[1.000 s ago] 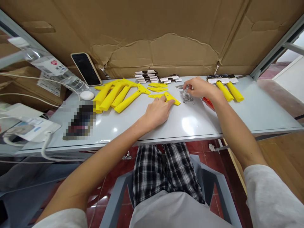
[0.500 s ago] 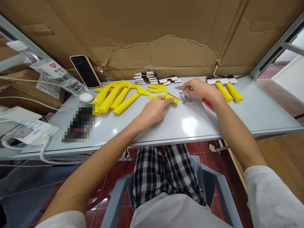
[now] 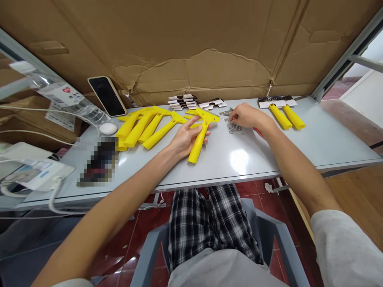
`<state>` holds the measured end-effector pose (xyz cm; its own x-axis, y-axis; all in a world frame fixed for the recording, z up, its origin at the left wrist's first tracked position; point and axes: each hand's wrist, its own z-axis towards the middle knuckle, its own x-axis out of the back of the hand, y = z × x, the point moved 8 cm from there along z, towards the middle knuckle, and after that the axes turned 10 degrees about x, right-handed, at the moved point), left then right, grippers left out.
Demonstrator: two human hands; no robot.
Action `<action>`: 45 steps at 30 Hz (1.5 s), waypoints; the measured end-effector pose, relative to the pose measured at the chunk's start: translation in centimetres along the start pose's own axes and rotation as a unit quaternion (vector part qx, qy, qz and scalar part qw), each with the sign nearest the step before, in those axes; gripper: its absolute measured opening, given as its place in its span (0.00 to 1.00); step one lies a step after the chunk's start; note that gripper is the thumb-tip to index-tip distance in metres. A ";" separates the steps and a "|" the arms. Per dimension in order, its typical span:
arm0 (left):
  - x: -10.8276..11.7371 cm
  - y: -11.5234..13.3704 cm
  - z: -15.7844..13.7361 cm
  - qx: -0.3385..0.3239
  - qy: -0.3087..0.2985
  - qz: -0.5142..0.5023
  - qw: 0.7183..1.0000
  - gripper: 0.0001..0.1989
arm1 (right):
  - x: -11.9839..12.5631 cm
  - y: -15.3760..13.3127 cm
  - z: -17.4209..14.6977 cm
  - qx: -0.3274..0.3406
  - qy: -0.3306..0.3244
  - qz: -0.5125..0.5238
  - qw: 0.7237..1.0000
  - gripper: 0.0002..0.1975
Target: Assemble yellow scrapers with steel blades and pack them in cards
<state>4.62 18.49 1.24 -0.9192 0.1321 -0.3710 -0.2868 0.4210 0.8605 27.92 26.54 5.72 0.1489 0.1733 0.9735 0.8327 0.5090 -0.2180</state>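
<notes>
My left hand is closed around a yellow scraper, thumb laid on it near the neck. The scraper's wide head points away from me and its handle toward me. My right hand is bent down over the table with its fingertips together, beside flat metal blades. What those fingertips hold, if anything, is hidden. Just below them lies a small heap of screws. Thin yellow plastic pieces lie behind my left hand. Under my right wrist shows part of a red object.
Several yellow scrapers lie at the left. Folded black-and-white cards sit at the back. Two yellow scrapers with cards are at the right. A phone leans on the cardboard, near a water bottle and a white charger.
My left hand has lifted the scraper and tilted it up, so its handle now shows toward me. The fingers have gone from pressing on its head to wrapping it. My right hand has barely moved.
</notes>
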 end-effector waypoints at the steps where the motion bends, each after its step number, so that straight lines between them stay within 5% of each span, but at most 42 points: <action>1: 0.2 -0.1 0.0 -0.003 0.004 -0.009 1.000 0.42 | -0.2 0.1 0.2 -0.001 0.007 0.002 1.000 0.16; 11: -0.9 -0.5 -0.7 0.008 -0.039 -0.015 0.999 0.32 | -1.7 1.7 1.8 0.031 0.069 0.037 0.996 0.11; 22: -1.4 -1.4 -0.6 0.046 -0.024 -0.005 0.999 0.25 | 0.3 -0.2 0.3 0.024 0.078 0.066 0.994 0.13; 28: -1.8 -2.0 -1.1 0.047 -0.015 -0.041 0.998 0.24 | 3.2 -3.5 -0.7 0.119 0.238 0.271 0.925 0.12; 33: -2.7 -2.6 -1.6 0.046 -0.041 -0.050 0.997 0.23 | 1.0 -5.6 0.3 0.151 0.229 0.423 0.864 0.25; 45: -3.1 -2.5 -1.7 0.030 -0.065 -0.028 0.997 0.20 | -0.4 -6.8 0.6 0.166 0.195 0.434 0.864 0.26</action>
<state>7.70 15.49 0.82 -0.8584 0.2209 -0.4630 -0.3162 0.4829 0.8166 21.87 23.55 6.78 0.8624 0.3462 0.3694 0.1292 0.5550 -0.8217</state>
